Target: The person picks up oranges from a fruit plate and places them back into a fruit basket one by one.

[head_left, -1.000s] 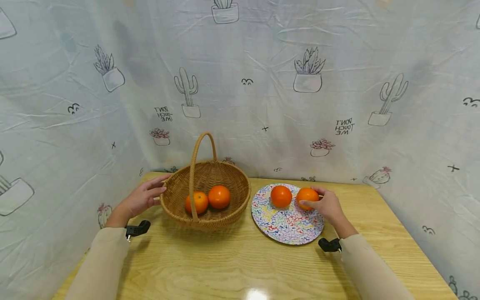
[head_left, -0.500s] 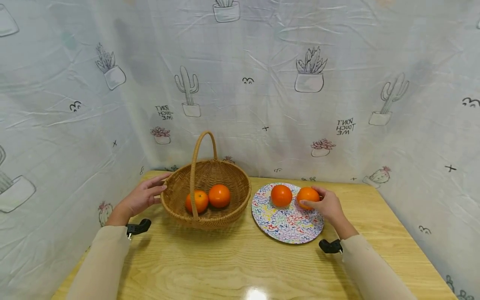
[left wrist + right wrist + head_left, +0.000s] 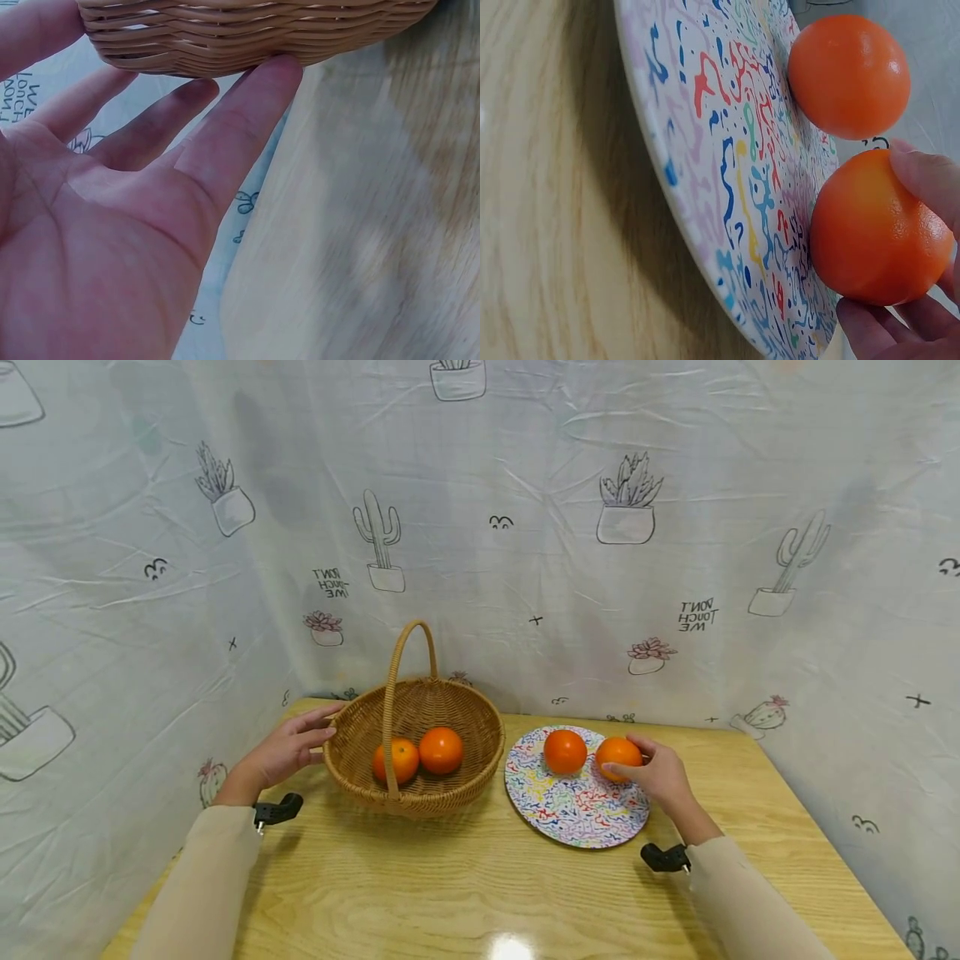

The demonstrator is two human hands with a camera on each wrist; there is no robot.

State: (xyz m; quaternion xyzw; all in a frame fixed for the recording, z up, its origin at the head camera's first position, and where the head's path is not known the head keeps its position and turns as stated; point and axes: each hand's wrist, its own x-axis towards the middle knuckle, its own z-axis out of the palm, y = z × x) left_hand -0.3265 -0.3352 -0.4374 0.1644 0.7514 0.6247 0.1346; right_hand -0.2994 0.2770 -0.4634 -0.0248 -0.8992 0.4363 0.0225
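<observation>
My left hand (image 3: 287, 750) is at the left side of a wicker basket (image 3: 412, 703) with a tall hoop handle. In the left wrist view its fingers reach out fairly straight, with fingertips touching the woven wall (image 3: 225, 34). Two oranges lie inside the basket, one orange (image 3: 441, 750) beside another orange (image 3: 406, 760) partly behind the handle. On the right, my right hand (image 3: 667, 777) grips an orange (image 3: 874, 232) between thumb and fingers, low over a round plate (image 3: 577, 814) with colourful squiggles. A second orange (image 3: 849, 76) sits on the plate close to it.
Everything stands on a light wooden table (image 3: 420, 893). Behind and at both sides hangs a pale curtain (image 3: 525, 568) printed with potted plants, close to the table's back edge. Basket and plate stand side by side with a narrow gap.
Both hands keep their places on the basket and the orange. The whole head view shifts only slightly.
</observation>
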